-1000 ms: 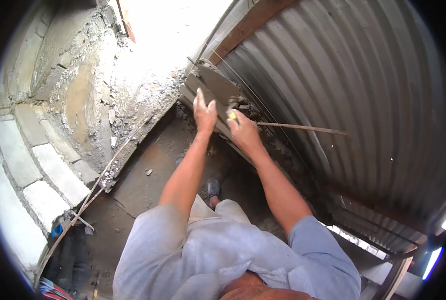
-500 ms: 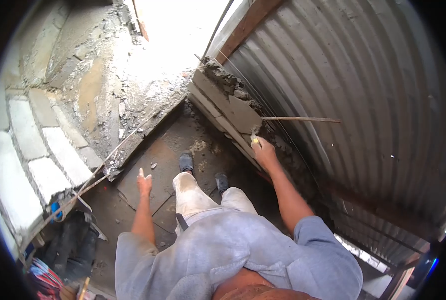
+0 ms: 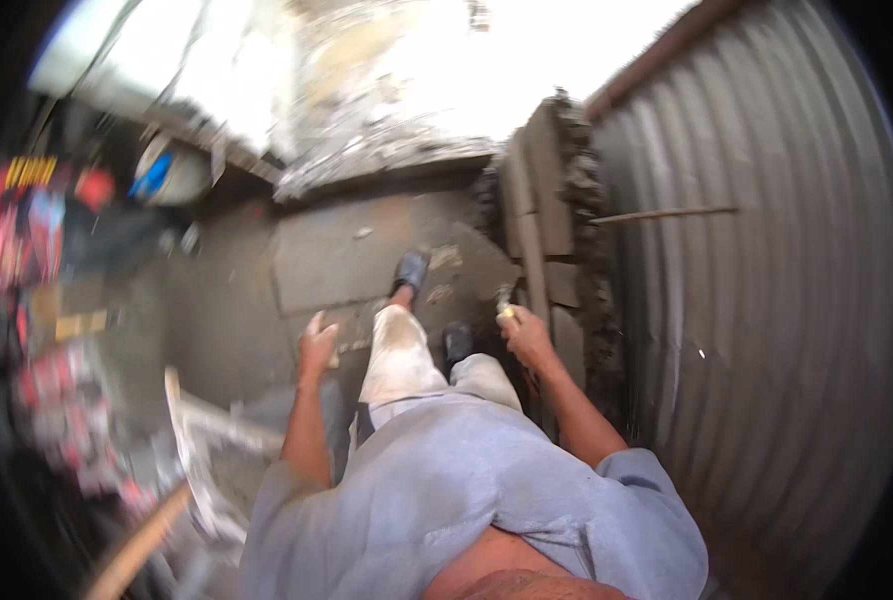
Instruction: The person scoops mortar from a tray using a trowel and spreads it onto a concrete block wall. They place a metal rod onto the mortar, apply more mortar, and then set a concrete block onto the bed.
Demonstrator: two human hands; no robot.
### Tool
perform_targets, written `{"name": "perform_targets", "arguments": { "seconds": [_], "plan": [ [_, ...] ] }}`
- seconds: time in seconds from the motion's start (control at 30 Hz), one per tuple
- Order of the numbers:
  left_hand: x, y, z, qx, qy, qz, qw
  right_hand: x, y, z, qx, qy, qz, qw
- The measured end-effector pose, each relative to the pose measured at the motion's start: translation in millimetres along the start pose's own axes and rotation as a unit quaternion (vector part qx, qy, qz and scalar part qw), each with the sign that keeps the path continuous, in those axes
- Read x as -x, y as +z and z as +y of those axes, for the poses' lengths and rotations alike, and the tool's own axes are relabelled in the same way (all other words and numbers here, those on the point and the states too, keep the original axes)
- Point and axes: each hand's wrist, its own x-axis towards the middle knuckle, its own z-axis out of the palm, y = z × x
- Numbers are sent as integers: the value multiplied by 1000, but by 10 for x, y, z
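Observation:
My right hand (image 3: pixel 529 338) is closed round the yellow handle of a mason's trowel (image 3: pixel 487 262). Its grey, pointed blade extends forward over the floor, just left of the low block wall (image 3: pixel 529 235). Whether the blade touches that wall I cannot tell. My left hand (image 3: pixel 317 346) hangs over the floor beside my left leg, somewhat blurred, with thumb and fingers apart and nothing in it.
Corrugated metal sheeting (image 3: pixel 737 300) rises on the right, with a thin stick (image 3: pixel 667 214) jutting across it. A rough ledge (image 3: pixel 387 165) lies ahead. At left are a white bucket (image 3: pixel 182 172), a pale wooden frame (image 3: pixel 192 440) and blurred red items (image 3: pixel 62 385).
My view has swung left, bringing in the bucket and clutter. The trowel has come away from the top of the block wall and is now lower, over the floor.

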Motion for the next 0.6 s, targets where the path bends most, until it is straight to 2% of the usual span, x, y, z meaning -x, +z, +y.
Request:
{"name": "perform_targets", "arguments": {
  "seconds": [0.03,0.07,0.1,0.13,0.17,0.2,0.23,0.27,0.33,0.4,0.43,0.53,0.57,0.6],
  "plan": [
    [259,114,-191,18,-15,4,1000,-55,63,13,3,1,-30,1000],
    [554,214,-342,98,-71,-6,993,-137,73,125,11,-46,-55,997],
    [884,219,-342,70,-15,40,997,-244,224,194,14,-93,-90,991],
    [1265,-39,40,39,-9,36,999,8,281,-408,-3,-1,-117,993],
    [1536,-19,-35,44,-58,90,993,96,381,-638,-19,13,-165,986],
    [1725,-18,-199,36,-84,74,993,106,534,-689,-25,4,-197,980],
    [1897,-7,-342,34,-72,86,993,101,730,-631,-48,-39,-218,974],
    [2061,108,-578,55,-24,161,985,175,902,-719,-33,-45,-260,964],
    [2413,18,-694,67,-49,205,975,376,1186,-946,-4,-59,-313,948],
    [2798,-192,-593,115,-70,251,959,649,1526,-1179,89,-159,-389,903],
    [2951,-161,-724,126,-81,263,953,811,1690,-1277,104,-163,-400,896],
    [3470,-142,-1173,58,-39,380,922,1297,2333,-1479,187,-344,-458,798],
    [3655,-126,-1331,64,-47,390,918,1445,2555,-1515,195,-348,-466,790],
    [3871,-128,-1470,81,-102,409,903,1703,2791,-1603,255,-395,-453,757]
  ]
}}
